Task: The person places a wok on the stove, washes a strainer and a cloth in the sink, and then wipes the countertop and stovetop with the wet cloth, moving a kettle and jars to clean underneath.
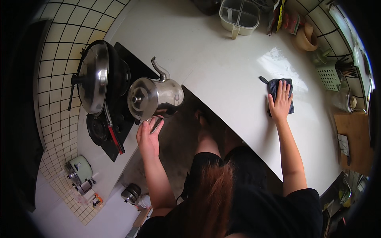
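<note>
My left hand (pixel 150 138) grips the handle of a stainless steel pot (pixel 169 95) with a curved spout and a round knobbed lid. The pot is held up near the counter corner and the black stove, its spout pointing away from me. Under my right hand (pixel 280 104), a dark folded cloth (pixel 275 86) with a small hanging loop lies flat on the white countertop (pixel 220 77). The palm and fingers press down on the cloth, fingers pointing away from me. A bright, wet-looking or reflective patch (pixel 276 64) shows just beyond the cloth.
A wok with a steel lid (pixel 95 77) stands on the stove (pixel 123 131), its red-trimmed handle (pixel 115 138) sticking out. At the back sits a four-part seasoning box (pixel 239 17). A mortar (pixel 306 38), a perforated utensil holder (pixel 327 77) and a cutting board (pixel 355 142) line the right wall. A green rice cooker (pixel 79 169) is lower left.
</note>
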Action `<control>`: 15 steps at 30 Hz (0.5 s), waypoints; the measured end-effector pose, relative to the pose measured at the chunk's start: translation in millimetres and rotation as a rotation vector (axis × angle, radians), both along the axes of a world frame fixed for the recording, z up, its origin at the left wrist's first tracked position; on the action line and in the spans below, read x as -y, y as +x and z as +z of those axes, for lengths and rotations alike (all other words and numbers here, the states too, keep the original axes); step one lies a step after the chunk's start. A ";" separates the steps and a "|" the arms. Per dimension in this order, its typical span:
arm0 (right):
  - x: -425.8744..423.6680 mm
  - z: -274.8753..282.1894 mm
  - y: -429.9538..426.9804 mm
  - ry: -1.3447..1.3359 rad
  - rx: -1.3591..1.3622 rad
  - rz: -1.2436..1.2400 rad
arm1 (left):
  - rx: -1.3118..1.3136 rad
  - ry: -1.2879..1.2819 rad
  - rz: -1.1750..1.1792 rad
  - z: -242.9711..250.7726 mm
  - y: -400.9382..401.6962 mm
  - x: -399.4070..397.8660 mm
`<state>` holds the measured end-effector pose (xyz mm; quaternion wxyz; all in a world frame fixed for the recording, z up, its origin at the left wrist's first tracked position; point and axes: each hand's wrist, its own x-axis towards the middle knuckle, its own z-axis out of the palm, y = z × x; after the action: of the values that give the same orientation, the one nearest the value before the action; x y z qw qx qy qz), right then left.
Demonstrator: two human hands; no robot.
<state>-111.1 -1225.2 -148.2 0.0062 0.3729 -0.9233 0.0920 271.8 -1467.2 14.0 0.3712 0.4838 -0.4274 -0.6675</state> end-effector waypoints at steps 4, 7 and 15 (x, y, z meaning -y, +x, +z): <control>86.8 -2.5 20.6 -0.059 -0.013 0.075 | -0.044 -0.005 0.004 -4.2 -16.3 18.5; 163.4 -5.5 41.9 -0.097 0.002 0.129 | -0.071 0.019 0.046 -13.3 -19.2 40.8; 345.0 -6.6 132.6 -0.246 0.095 0.495 | -0.011 -0.018 -0.006 -12.4 -48.5 107.0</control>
<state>21.5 -1570.2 -154.9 -0.0144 0.5788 -0.7853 0.2194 223.3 -1574.2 1.6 0.3757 0.4755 -0.4327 -0.6675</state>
